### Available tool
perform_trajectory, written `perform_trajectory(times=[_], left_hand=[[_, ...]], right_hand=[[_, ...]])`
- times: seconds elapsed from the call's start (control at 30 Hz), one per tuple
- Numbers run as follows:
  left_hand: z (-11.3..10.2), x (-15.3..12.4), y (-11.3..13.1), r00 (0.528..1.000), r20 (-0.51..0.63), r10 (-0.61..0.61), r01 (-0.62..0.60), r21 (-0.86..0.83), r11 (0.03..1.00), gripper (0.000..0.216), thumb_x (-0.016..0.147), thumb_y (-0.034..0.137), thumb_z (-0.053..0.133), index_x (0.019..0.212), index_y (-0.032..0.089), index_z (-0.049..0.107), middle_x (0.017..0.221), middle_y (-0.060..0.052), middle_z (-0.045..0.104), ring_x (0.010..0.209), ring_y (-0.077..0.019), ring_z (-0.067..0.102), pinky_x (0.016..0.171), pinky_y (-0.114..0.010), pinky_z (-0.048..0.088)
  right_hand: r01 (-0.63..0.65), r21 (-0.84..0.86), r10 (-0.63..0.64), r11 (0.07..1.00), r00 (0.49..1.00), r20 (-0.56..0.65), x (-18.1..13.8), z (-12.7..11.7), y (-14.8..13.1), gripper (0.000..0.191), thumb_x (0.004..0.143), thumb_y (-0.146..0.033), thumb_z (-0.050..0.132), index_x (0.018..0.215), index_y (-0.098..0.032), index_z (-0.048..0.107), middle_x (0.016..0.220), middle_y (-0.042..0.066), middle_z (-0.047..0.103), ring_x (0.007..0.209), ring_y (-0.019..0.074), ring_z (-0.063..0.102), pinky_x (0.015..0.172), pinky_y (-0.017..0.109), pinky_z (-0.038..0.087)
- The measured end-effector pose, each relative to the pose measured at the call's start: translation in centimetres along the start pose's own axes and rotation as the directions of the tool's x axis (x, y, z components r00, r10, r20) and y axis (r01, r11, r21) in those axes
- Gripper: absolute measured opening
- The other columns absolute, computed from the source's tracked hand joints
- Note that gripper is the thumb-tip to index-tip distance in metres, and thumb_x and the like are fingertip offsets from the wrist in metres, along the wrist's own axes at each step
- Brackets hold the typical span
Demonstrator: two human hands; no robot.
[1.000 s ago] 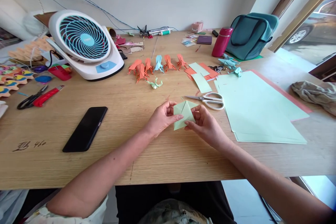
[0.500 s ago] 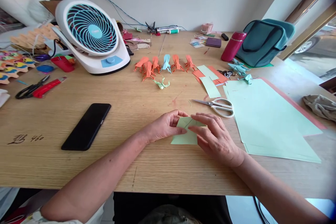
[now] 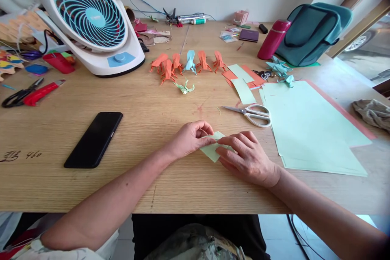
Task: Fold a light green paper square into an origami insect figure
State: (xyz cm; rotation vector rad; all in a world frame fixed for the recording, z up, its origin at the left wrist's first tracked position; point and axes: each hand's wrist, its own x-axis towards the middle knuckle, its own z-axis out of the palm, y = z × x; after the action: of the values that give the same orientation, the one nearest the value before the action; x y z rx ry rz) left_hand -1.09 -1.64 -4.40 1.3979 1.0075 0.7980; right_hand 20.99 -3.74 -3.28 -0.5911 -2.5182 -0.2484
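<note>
Both the left hand (image 3: 189,138) and right hand (image 3: 248,158) pinch the green paper (image 3: 211,151) flat on the tabletop (image 3: 152,122) near the scissors (image 3: 252,113), seemingly steadying its crease.

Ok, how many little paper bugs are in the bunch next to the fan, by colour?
Orange bugs: 5
Blue bug: 1
Green bug, just in front of the row: 1
Total: 7
</note>
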Motion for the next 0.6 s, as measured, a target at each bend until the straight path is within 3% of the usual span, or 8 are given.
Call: perform_trajectory(times=[0.07, 0.13, 0.23, 0.33, 0.43, 0.6], left_hand=[[0.3, -0.4, 0.2, 0.995, -0.027, 0.092, -0.084, 0.221, 0.972, 0.014, 0.083, 0.027, 0.074, 0.085, 0.016, 0.065, 0.081, -0.001, 0.065, 0.072, -0.013, 0.061, 0.064, -0.024, 0.045], [0.5, -1.0, 0.5, 0.976, -0.011, 0.218, -0.192, 0.432, 0.881, 0.002, 0.087, 0.018, 0.069, 0.085, 0.017, 0.068, 0.092, -0.003, 0.068, 0.082, -0.0148, 0.063, 0.073, -0.026, 0.048], [0.5, -2.1, 0.7, 0.928, 0.088, 0.361, -0.333, 0.629, 0.702, 0.012, 0.093, 0.012, 0.06, 0.087, 0.017, 0.07, 0.104, -0.006, 0.069, 0.098, -0.0189, 0.063, 0.087, -0.032, 0.05], [-0.1, -3.0, 0.6, 0.878, 0.214, 0.429, -0.445, 0.696, 0.564, 0.016, 0.096, 0.013, 0.055, 0.089, 0.015, 0.07, 0.105, -0.008, 0.069, 0.102, -0.0207, 0.061, 0.091, -0.035, 0.05], [-1.0, -3.6, 0.2, 0.843, 0.338, 0.419, -0.528, 0.67, 0.522, 0.014, 0.097, 0.014, 0.055, 0.102, 0.015, 0.067, 0.108, -0.009, 0.068, 0.1, -0.0193, 0.062, 0.09, -0.034, 0.052], [-1.8, -3.7, 0.1, 0.824, 0.398, 0.403, -0.555, 0.708, 0.436, 0.014, 0.097, 0.019, 0.058, 0.109, 0.015, 0.065, 0.108, -0.01, 0.067, 0.099, -0.0205, 0.061, 0.089, -0.036, 0.053]], right_hand=[[0.028, 0.003, -0.028, 1.0, 0.999, 0.04, -0.1, 0.2, -0.1, 0.012, 0.093, -0.011, 0.055, 0.095, -0.02, 0.062, 0.1, 0.005, 0.072, 0.08, 0.0168, 0.058, 0.073, 0.035, 0.039], [0.04, 0.018, -0.041, 0.999, 0.995, 0.087, -0.3, 0.5, -0.1, 0.014, 0.093, -0.009, 0.053, 0.092, -0.019, 0.062, 0.094, 0.004, 0.072, 0.076, 0.0158, 0.056, 0.072, 0.034, 0.038], [0.017, 0.063, -0.025, 0.998, 0.991, 0.133, -0.5, 0.7, -0.1, 0.015, 0.094, -0.009, 0.052, 0.09, -0.018, 0.063, 0.09, 0.004, 0.07, 0.075, 0.0159, 0.056, 0.071, 0.034, 0.038], [-0.01, 0.1, -0.004, 0.995, 0.991, 0.137, -0.4, 0.7, -0.1, 0.015, 0.095, -0.01, 0.05, 0.09, -0.018, 0.063, 0.09, 0.005, 0.07, 0.076, 0.0161, 0.056, 0.071, 0.034, 0.038], [-0.03, 0.104, 0.015, 0.994, 0.989, 0.147, -0.2, 0.6, -0.1, 0.018, 0.096, -0.01, 0.048, 0.088, -0.019, 0.062, 0.091, 0.005, 0.07, 0.075, 0.0158, 0.055, 0.072, 0.034, 0.038], [-0.065, 0.117, 0.046, 0.991, 0.986, 0.162, -0.1, 0.6, -0.3, 0.017, 0.096, -0.013, 0.05, 0.085, -0.02, 0.062, 0.087, 0.004, 0.069, 0.074, 0.0164, 0.056, 0.072, 0.034, 0.038]])
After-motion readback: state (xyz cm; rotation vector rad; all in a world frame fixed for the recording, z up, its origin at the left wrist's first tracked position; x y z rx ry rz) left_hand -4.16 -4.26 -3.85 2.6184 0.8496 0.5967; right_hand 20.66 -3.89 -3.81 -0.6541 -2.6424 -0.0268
